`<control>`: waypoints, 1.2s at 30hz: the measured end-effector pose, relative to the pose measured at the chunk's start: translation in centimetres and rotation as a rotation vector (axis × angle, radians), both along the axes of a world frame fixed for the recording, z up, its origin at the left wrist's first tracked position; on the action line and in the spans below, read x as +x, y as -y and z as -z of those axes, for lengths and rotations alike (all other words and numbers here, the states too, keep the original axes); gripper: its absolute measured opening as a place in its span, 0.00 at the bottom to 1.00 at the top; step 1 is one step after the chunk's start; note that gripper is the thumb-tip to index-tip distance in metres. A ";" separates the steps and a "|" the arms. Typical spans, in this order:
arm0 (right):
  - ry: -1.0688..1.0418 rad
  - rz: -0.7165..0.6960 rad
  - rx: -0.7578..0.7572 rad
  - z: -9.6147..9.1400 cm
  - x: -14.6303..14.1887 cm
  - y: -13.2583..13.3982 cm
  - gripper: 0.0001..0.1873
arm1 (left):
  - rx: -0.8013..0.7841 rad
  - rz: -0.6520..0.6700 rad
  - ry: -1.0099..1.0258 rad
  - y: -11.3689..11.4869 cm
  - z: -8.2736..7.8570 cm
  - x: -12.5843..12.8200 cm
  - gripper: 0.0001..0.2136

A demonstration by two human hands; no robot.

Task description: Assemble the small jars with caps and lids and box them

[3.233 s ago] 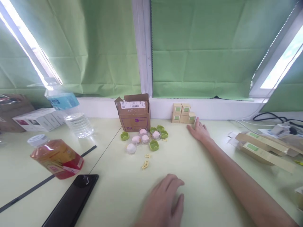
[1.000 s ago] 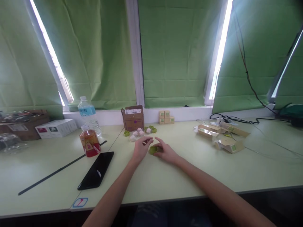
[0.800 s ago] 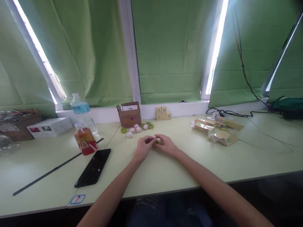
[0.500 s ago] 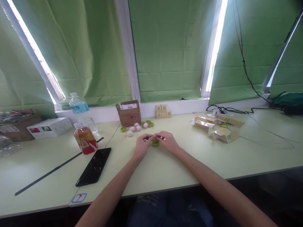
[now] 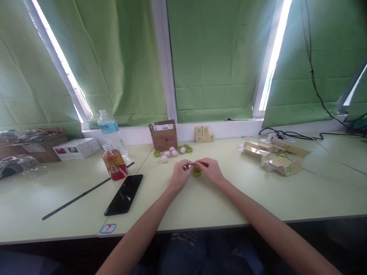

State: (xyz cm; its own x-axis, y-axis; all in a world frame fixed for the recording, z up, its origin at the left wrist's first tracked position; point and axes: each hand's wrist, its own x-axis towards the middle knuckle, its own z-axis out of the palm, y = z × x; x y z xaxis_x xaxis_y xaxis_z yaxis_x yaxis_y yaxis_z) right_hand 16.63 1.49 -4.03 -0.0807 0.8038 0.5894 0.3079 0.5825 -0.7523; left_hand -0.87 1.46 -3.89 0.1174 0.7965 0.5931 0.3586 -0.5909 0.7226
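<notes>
My left hand point(image 5: 182, 172) and my right hand point(image 5: 210, 170) meet fingertip to fingertip above the table, both closed in a pinch. Whatever lies between the fingertips is too small to make out. Just below them a small round green cup-like piece point(image 5: 196, 172) sits on the table, partly covered by the fingers. Beyond my hands, several pale pink-white balls point(image 5: 173, 153) lie in a cluster with small green pieces point(image 5: 187, 148) beside them.
An open brown carton point(image 5: 164, 138) stands behind the balls, near small stacked tan boxes point(image 5: 202, 133). On the left are a phone point(image 5: 124, 194), a drink bottle point(image 5: 114, 163), a water bottle point(image 5: 112, 135) and a dark strip point(image 5: 83, 194). Opened tan cartons point(image 5: 285, 165) and cables point(image 5: 295, 135) occupy the right.
The camera view has turned slightly left, so everything appears shifted right. My hands stay together above the green piece, with the fingertips pressed closer.
</notes>
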 end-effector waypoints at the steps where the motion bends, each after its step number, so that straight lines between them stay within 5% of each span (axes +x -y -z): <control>1: -0.025 -0.010 -0.027 0.0 0.0 0.0 0.12 | -0.001 0.005 -0.006 0.0 0.0 0.0 0.06; 11: -0.261 -0.132 -0.316 -0.1 -0.2 -0.5 0.23 | 0.055 -0.034 -0.009 0.4 -0.3 0.2 0.10; 19: -0.064 -0.102 -0.158 0.1 0.2 -0.4 0.15 | 0.090 -0.050 -0.192 0.5 0.0 0.0 0.08; 25: 0.117 0.013 -0.037 0.8 0.6 -1.1 0.08 | -0.089 -0.111 -0.419 0.2 0.4 -0.4 0.31; 36: 0.326 0.089 0.031 1.3 -0.2 -0.7 0.08 | -0.032 -0.135 -0.446 0.3 0.7 0.7 0.25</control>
State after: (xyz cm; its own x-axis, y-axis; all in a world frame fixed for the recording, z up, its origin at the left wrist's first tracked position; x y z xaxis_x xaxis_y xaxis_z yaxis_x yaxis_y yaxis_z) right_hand 16.48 2.18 -5.33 -0.1991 0.7985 0.5682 0.5800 0.5633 -0.5885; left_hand -0.19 1.11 -4.62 0.2494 0.8394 0.4829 0.7103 -0.4976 0.4979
